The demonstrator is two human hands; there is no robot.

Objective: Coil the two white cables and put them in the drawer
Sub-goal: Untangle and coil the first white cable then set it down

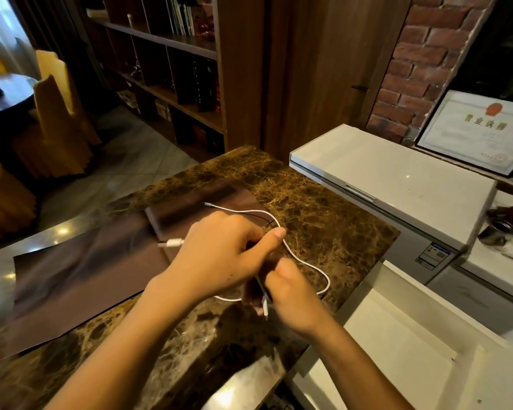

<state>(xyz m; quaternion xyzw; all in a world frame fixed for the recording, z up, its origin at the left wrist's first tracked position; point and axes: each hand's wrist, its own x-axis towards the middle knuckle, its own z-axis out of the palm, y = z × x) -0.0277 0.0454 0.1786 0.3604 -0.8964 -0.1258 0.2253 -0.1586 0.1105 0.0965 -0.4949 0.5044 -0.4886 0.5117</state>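
A thin white cable [307, 264] snakes across the brown marble counter [332, 229], from a small plug on the dark mat to a loop near the counter's right edge. My left hand [219, 255] pinches this cable near its middle, thumb pressed down. A second white plug [171, 242] sticks out to the left of my left hand; I cannot tell which cable it belongs to. My right hand [290, 294] is closed on a cable end, whose white plug hangs below the fist. The open white drawer [397, 344] lies low at the right of the counter.
A dark brown mat [86, 276] and a dark folder [196, 199] lie on the counter. A white chest freezer [391, 179] stands to the right, behind the drawer. A framed certificate [474, 128] leans on a brick wall. Bookshelves stand behind.
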